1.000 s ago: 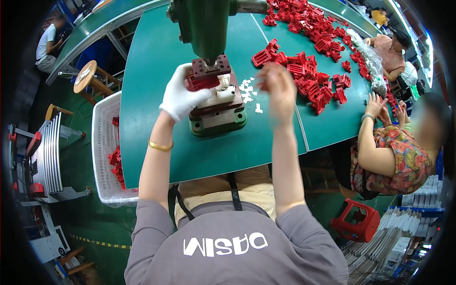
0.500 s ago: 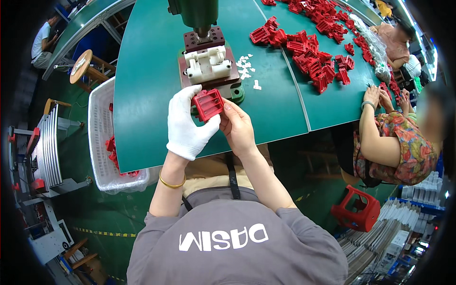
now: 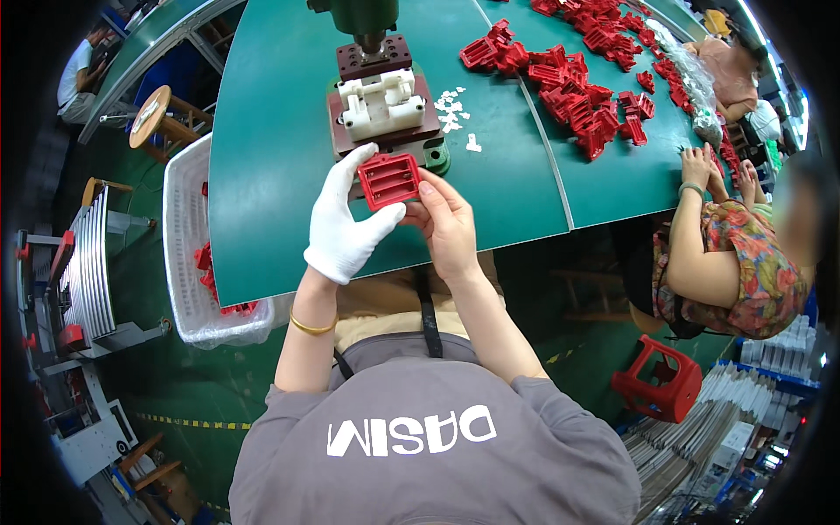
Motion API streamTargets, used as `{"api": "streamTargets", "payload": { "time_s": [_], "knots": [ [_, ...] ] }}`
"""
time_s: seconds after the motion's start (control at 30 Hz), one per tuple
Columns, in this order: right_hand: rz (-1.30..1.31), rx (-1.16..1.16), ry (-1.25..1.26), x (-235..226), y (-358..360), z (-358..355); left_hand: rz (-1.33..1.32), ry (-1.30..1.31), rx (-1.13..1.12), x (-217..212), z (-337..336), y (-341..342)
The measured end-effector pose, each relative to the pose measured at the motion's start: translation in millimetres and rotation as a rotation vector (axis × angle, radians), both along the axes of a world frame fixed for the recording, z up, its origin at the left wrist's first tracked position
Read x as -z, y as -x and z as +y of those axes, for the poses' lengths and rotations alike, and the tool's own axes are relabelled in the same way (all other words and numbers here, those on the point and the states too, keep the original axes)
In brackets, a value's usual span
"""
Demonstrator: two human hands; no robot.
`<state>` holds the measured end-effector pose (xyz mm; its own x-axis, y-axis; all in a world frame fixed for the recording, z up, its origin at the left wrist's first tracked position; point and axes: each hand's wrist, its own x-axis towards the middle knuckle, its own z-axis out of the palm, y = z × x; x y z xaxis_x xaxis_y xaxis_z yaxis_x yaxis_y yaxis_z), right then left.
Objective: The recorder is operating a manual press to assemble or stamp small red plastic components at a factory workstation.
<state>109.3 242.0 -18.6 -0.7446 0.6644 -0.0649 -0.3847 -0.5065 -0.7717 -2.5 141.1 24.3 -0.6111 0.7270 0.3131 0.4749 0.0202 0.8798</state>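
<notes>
Between my two hands is a red plastic housing (image 3: 390,182) with long parallel slots, its open side facing up at me. My left hand (image 3: 343,223), in a white glove, grips it from the left, fingers at the top edge and thumb near the lower edge. With bare fingertips, my right hand (image 3: 448,223) pinches its right edge. Just beyond stands a green bench press (image 3: 360,22), its ram above a white fixture block (image 3: 382,103) on a dark red base plate. Small white plastic pieces (image 3: 451,109) lie right of the press.
Many red housings (image 3: 573,96) are heaped across the green table (image 3: 271,175) to the right. A white basket (image 3: 184,254) with red parts stands at left. Another person's hands (image 3: 696,171) work at the table's right side. A red stool (image 3: 656,381) sits on the floor.
The red housing has been turned a little, so its slots now face me more squarely. Both my hands have shifted slightly with it and still hold it.
</notes>
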Motion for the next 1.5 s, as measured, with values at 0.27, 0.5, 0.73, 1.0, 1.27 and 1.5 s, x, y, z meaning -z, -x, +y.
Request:
{"api": "streamTargets", "payload": {
  "time_s": [0.27,0.5,0.73,1.0,1.27,1.5],
  "knots": [
    [0.004,0.064,-0.284,-24.3,-11.8,-11.0,-0.975,-0.311,0.377,21.2,-1.4,0.5],
    [-0.027,0.090,-0.356,-29.1,-14.1,-10.4,-1.080,-0.373,0.427,25.1,3.3,-2.8],
    [-0.159,0.082,-0.617,-19.4,-21.0,20.3,-0.847,-0.311,0.263,21.1,-36.7,33.0],
    [-0.835,1.130,-1.013,-0.7,-85.8,192.3,-0.557,-0.161,-0.694,8.6,-165.5,118.5],
    [-1.135,1.010,-0.972,29.6,-109.7,236.9,-0.326,0.253,-1.029,116.7,-237.0,209.9],
    [-1.053,1.112,-0.924,27.9,-95.9,227.4,0.118,0.183,-0.200,40.5,-91.4,111.3]
  ]
}}
